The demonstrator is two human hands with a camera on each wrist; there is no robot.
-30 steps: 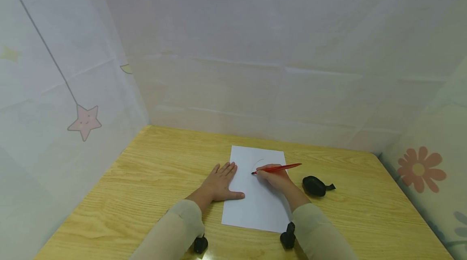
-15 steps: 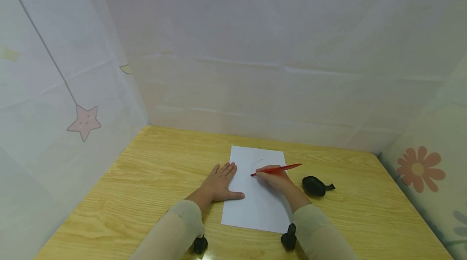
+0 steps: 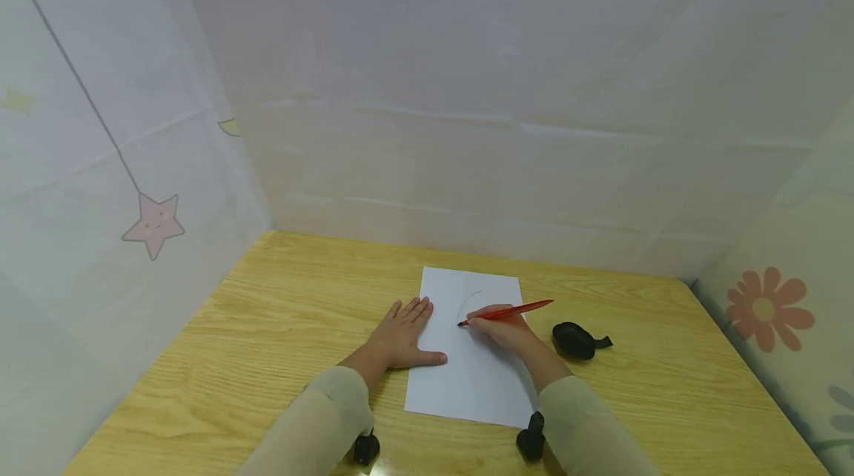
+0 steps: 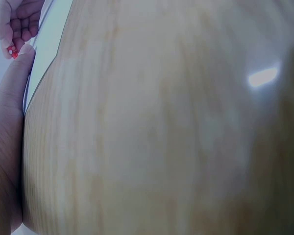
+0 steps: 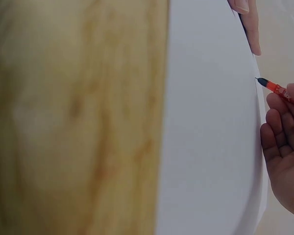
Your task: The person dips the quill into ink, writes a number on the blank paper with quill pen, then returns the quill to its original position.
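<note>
One left hand (image 3: 400,339) is lying spread over the left edge of the white paper (image 3: 467,394) | right hand (image 3: 503,331) is pinching the red pen (image 3: 527,307) | its long axis is slanting crosswise, tip (image 3: 460,325) pointing left between the hands, at the lower end of the faint curve (image 3: 465,300)

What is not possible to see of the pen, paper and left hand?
Head view: part of the paper, covered by the left hand.
Left wrist view: part of the left hand, cut off by the left edge.
Right wrist view: rear of the pen, cut off by the right edge; its print, too small to make out.
</note>
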